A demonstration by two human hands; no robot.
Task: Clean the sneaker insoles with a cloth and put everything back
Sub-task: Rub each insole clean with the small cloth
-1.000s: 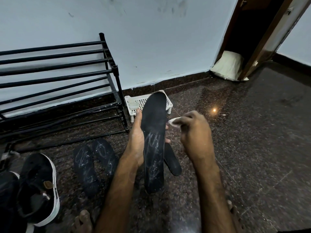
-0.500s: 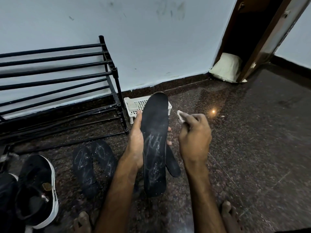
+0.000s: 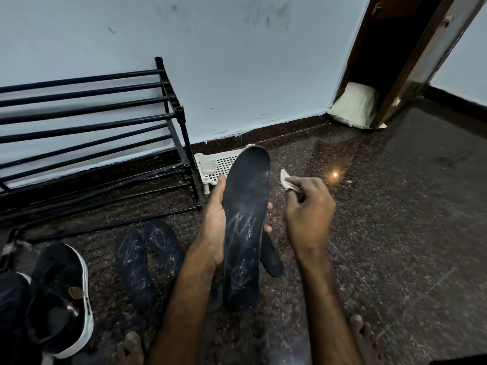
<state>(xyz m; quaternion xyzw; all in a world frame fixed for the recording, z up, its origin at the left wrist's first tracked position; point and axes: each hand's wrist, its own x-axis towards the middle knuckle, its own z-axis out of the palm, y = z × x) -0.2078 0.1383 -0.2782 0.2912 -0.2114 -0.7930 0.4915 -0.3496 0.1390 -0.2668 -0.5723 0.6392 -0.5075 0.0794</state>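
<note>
Left hand (image 3: 214, 227) curled round the mid-section of a black insole (image 3: 246, 222), held upright above the floor (image 3: 395, 233), heel end down; right hand (image 3: 308, 212) pinches a small white cloth (image 3: 286, 179) just beside the insole's toe edge, not touching; insole looks light, thin and bendy, so grip at the waist and back it with the palm while wiping; two more insoles (image 3: 147, 259) lie flat beside a black sneaker (image 3: 60, 299).

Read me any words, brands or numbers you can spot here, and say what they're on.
None can be read.
On the held insole: whitish smears, no legible letters.
On the floor insoles: the same.
On the sneaker tag: too small to read.
On the cloth: nothing.
</note>
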